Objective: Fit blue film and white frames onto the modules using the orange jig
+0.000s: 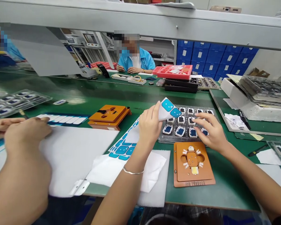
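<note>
Between the fingers of my left hand (150, 123) is a sheet of blue stickers (168, 107), its corner folded up so rounded blue shapes show. The rest of the sheet hangs below, over white cloth (154, 161). My right hand (212, 131) reaches over a clear plastic tray (162, 137) holding rows of small white-framed parts with dark blue middles. Its thumb and fingers are apart, close to one part (192, 132); whether they touch it I cannot tell. In front of the tray lies an orange fixture (207, 170) with a shaped recess.
A co-worker's hands (28, 128) are at the left, beside white foam (79, 147). A second orange fixture (107, 114) stands left of the sheet. Stacked trays (267, 90) and a black marker (244, 120) lie right. Another person (135, 61) sits opposite, below a metal beam (154, 23).
</note>
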Demonstrator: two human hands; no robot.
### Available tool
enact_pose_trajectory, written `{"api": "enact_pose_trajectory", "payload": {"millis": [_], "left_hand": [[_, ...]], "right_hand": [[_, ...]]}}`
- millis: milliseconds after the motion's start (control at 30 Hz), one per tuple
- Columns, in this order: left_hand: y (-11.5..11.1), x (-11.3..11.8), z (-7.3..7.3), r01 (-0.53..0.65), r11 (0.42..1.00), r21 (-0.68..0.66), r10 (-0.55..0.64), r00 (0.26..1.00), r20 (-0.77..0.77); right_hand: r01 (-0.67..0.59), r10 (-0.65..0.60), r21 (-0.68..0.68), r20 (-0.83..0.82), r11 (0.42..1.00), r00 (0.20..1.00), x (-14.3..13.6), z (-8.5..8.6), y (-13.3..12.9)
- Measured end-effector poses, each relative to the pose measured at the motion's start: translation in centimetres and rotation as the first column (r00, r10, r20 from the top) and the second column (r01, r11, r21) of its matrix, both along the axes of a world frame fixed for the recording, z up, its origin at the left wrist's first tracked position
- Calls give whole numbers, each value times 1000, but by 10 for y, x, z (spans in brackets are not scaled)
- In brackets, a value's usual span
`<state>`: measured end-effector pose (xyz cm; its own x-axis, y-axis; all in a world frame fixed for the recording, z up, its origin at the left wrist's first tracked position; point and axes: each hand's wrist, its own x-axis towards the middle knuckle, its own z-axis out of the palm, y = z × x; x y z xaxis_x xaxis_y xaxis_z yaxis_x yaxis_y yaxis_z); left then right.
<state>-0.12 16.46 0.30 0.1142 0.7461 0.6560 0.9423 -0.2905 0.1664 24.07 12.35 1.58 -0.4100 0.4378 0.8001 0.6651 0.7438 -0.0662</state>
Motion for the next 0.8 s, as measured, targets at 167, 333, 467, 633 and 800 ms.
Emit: {"api": "enact_pose_trajectory", "payload": {"millis": [167, 333, 467, 633, 800], "left_hand": [[-9, 9, -3, 86, 986, 141, -78, 995, -64], [-15, 15, -5, 171, 940, 294, -145, 983, -111], [-17, 16, -4, 187, 919, 347, -152, 980, -126], [-21, 17, -1, 164, 930, 329, -133, 984, -116], [-37, 10, 18, 62, 949, 310, -37, 996, -86]], "right_hand": [[-42, 40, 66, 23, 997, 999, -7, 4, -5], [-85, 79, 75, 76, 994, 994, -7, 5, -6], [-67, 48, 127, 147, 990, 988, -6, 4, -6], [-94, 85, 143, 65, 985, 994, -9, 10, -10], [-147, 154, 54, -167, 988, 974, -13, 29, -30]]}}
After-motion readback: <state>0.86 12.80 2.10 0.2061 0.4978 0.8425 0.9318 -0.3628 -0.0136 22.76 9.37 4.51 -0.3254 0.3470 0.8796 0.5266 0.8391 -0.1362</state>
